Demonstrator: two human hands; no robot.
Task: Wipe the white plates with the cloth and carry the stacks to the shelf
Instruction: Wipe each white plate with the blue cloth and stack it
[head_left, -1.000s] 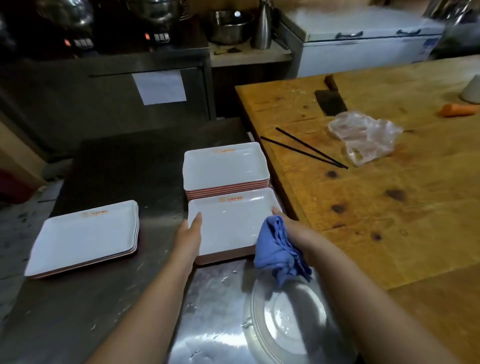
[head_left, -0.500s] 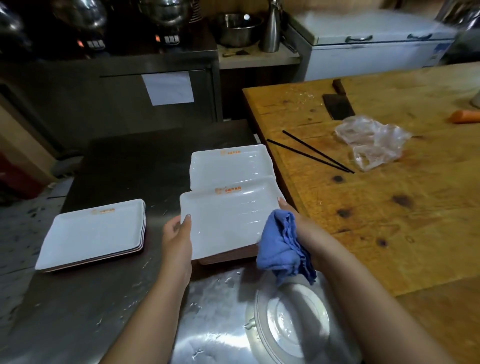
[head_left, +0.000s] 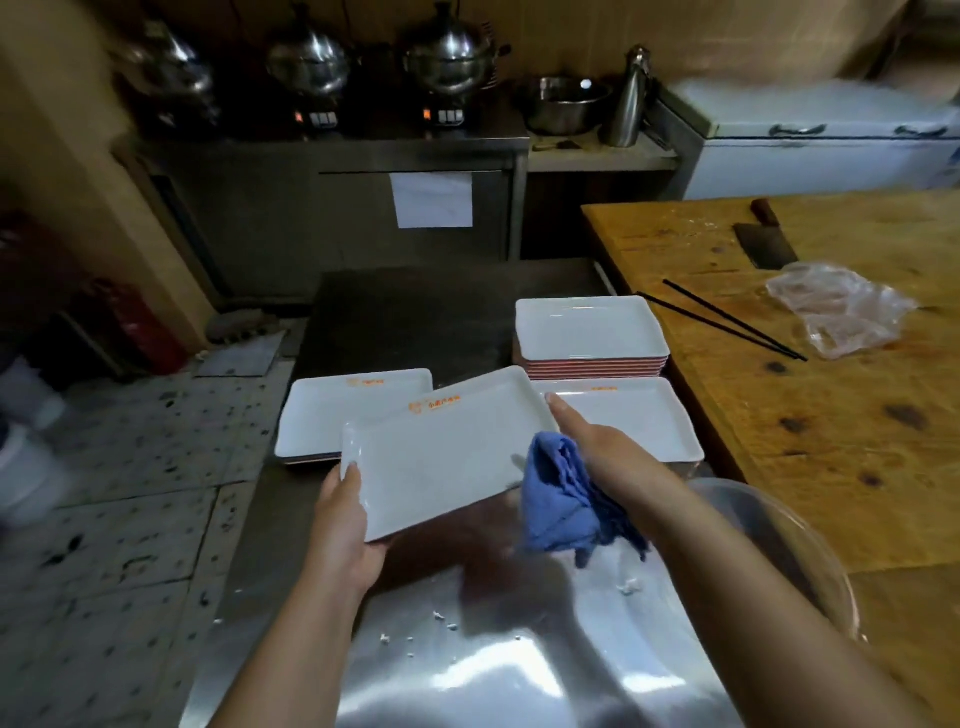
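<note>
Above the steel table (head_left: 291, 571) our left hand (head_left: 343, 525) grips a tilted white plate (head_left: 447, 447); our right hand (head_left: 597, 452), bunching the blue cloth (head_left: 558, 499), steadies it. Wet, it could slip.

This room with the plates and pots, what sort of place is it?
Most likely a restaurant's back kitchen: stacks of matching white plates on a steel counter, lidded steel pots on cookers, and a cleaver on a worn wooden table.

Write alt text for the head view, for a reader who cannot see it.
A left hand holds a white rectangular plate tilted above a steel counter, while the right hand steadies its far edge and grips a crumpled blue cloth. Three stacks of white plates sit behind.
</note>
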